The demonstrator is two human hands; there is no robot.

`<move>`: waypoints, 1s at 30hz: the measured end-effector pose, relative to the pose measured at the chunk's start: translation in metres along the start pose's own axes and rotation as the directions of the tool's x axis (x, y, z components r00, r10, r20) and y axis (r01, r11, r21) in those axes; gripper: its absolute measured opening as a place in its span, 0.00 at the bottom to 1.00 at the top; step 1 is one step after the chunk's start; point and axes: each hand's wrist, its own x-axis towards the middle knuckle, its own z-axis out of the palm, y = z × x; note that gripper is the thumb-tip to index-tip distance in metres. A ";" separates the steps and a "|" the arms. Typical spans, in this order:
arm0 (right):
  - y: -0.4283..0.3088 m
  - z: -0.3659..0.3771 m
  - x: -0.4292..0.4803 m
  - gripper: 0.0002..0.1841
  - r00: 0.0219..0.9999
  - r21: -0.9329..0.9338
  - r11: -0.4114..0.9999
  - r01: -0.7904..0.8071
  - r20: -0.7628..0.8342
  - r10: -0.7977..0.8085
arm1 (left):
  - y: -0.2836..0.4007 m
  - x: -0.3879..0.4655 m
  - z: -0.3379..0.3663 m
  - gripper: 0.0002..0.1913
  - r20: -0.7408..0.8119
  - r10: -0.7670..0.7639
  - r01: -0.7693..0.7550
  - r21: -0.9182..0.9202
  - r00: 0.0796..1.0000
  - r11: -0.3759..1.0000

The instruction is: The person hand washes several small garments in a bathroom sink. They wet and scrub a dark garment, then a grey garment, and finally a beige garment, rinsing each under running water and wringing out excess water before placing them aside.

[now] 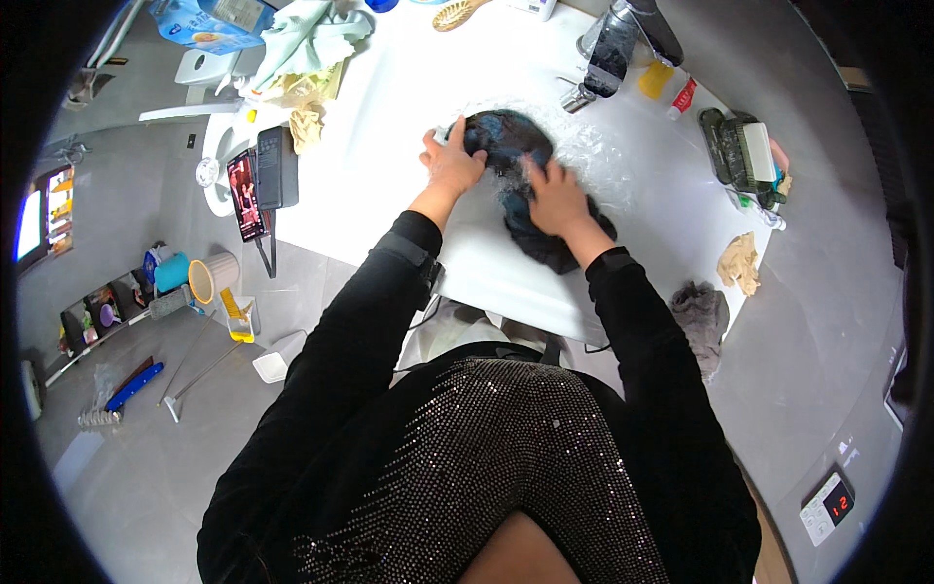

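Observation:
A wet dark cloth with bluish patches [511, 139] lies in the white sink basin [481, 266], with water splashing around it. My left hand [454, 162] touches the cloth's upper left part, thumb and fingers spread at its edge. Over its lower right part is my right hand [558, 197], blurred, fingers bent against the fabric; whether it grips is not plain. The metal faucet [580, 96] stands above and to the right of the cloth.
At the left edge are a lit phone [246, 193] and a black power bank [279, 168]. A wooden hairbrush [454, 14] lies at the back. On the right are a red-and-white tube [682, 98], a dark green soap box [737, 150] and a grey towel [700, 321].

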 end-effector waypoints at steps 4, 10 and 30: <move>0.008 0.006 0.002 0.33 0.996 0.018 0.996 0.091 0.013 -0.092 | -0.001 0.006 0.017 0.41 0.164 0.120 -0.162 0.271 0.979 0.949; -0.007 -0.018 0.008 0.23 0.907 0.732 0.676 0.088 -0.339 0.249 | 0.025 -0.002 0.027 0.35 0.490 0.062 0.405 -0.780 0.870 0.476; -0.078 -0.090 -0.060 0.22 0.727 0.416 0.888 0.197 -0.670 0.152 | 0.021 -0.048 0.040 0.12 0.172 0.713 0.174 -0.982 0.680 0.071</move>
